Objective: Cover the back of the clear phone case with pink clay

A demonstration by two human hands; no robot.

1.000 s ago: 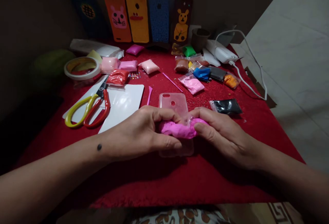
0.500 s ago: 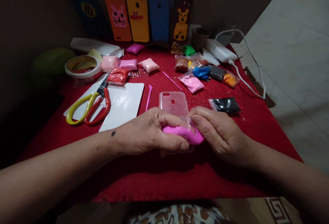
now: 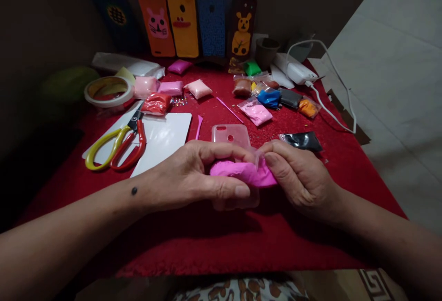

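Note:
Between my two hands is a lump of bright pink clay, partly out of its clear plastic bag. My left hand curls around the clay's left part, thumb below and fingers above. My right hand pinches the bag and the clay's right end between thumb and fingers. Under the hands lies a clear phone case on the red cloth, its middle hidden by them. Left of the case is a pink modelling tool; a second thin pink stick lies farther back.
Scissors with yellow and red handles rest on a white board at left, near a tape roll. Bagged clay, including a black packet, lies around. Decorated phone cases stand behind. A white cable loops at right.
My left hand has spread a little and moved slightly left. More of the pink clay shows, with its left end out of the bag.

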